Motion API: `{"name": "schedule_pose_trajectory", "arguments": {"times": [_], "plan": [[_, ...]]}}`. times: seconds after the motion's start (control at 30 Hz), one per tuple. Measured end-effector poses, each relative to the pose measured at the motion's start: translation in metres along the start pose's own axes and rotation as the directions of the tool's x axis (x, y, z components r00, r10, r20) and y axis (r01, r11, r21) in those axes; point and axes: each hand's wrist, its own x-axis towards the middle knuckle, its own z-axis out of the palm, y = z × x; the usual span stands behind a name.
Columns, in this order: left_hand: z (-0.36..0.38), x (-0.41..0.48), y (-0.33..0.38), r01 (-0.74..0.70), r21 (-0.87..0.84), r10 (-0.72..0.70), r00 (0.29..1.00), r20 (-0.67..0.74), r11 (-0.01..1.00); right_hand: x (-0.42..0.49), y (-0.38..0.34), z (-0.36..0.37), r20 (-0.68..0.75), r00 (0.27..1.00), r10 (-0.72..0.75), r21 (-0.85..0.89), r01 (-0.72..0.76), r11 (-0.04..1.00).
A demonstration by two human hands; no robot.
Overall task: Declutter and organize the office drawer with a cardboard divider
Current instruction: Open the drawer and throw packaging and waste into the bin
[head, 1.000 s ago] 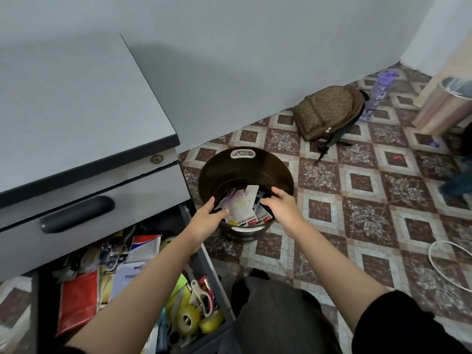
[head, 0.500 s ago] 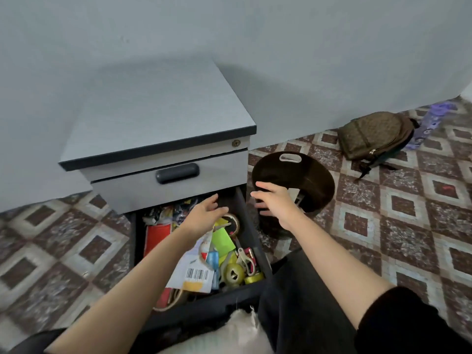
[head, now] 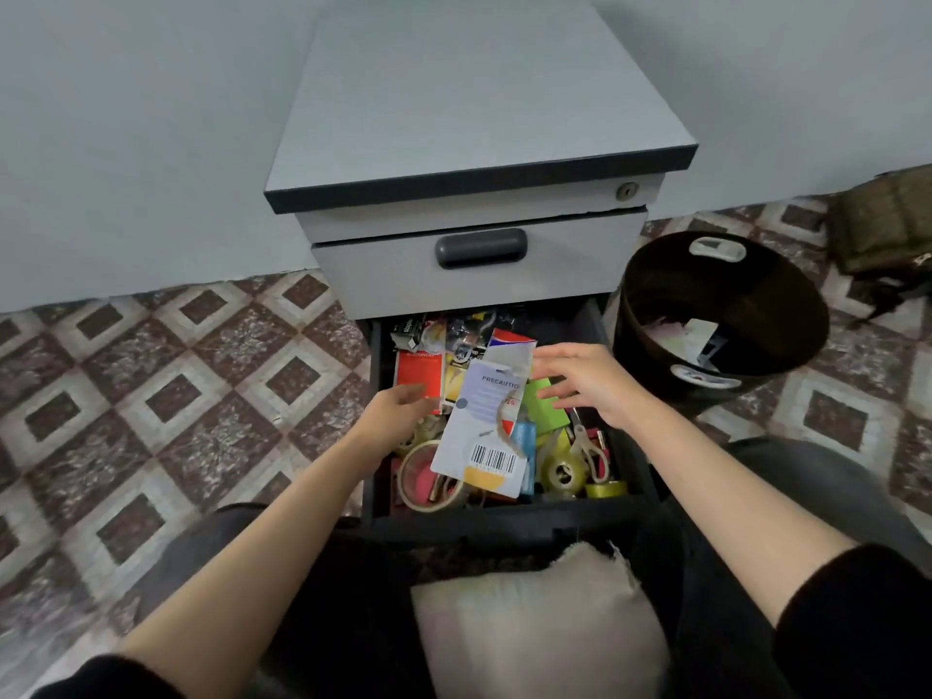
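White card, "PRECAUTIO" (barcode below)

Two hands, one open drawer, three tape rolls, one pair of scissors, one waste bin, one backpack.

Brown backpack is laid on patterned tile floor beside grey wall; beige cushion is seen nearest the camera.

Plain pale grey-blue wall at the back, and the floor is brown-and-cream diamond tiles, pretty busy looking. Grey pedestal cabinet sits against the wall, with a dark bin just right of it and a brown backpack beyond.
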Motion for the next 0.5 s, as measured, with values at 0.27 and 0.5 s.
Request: {"name": "schedule_pose_trajectory", "arguments": {"times": [0.27, 0.5], "plan": [[0.019, 0.039, -0.009, 0.047, 0.010, -0.048, 0.997, 0.058, 0.999, 0.028, 0.008, 0.012, 0.043, 0.997, 0.070, -0.083, -0.066, 0.994], [0.031, 0.074, -0.010, -0.047, 0.183, 0.023, 0.991, 0.134, 0.982, 0.044, 0.025, 0.027, 0.076, 0.985, 0.153, -0.180, -0.137, 0.974]]}}
